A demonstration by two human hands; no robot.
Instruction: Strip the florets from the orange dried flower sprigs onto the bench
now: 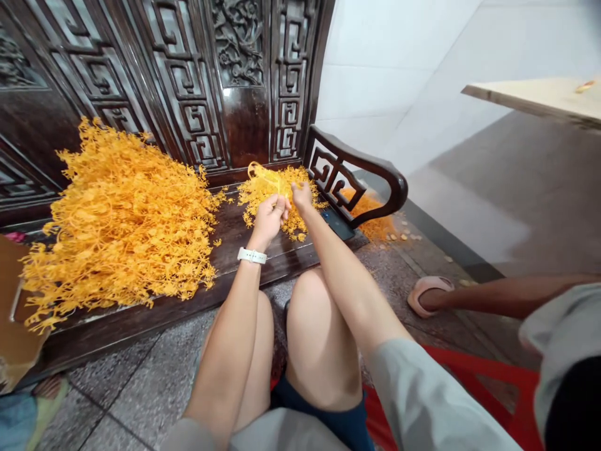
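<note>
My left hand (pixel 272 218), wearing a pale watch band on its wrist, is closed in a pinch on a thin yellow plastic strand (pixel 278 185). Right beside it, my right hand (pixel 302 195) has its fingers curled; what they hold is too small to make out. Both hands are above a small pile of orange-yellow plastic flower pieces (pixel 250 199) on a dark wooden bench (pixel 232 227). A far larger heap of the same branching pieces (pixel 131 219) covers the bench to the left. A few loose pieces lie between the two piles.
The bench has a carved back (pixel 248 125) and a curved armrest (pixel 394 181) at right. A dark flat object (pixel 339 224) lies by the armrest. Orange bits (pixel 375 219) are behind it. A cardboard box (pixel 19 313) stands left. Another person's foot (pixel 429 295) is at right.
</note>
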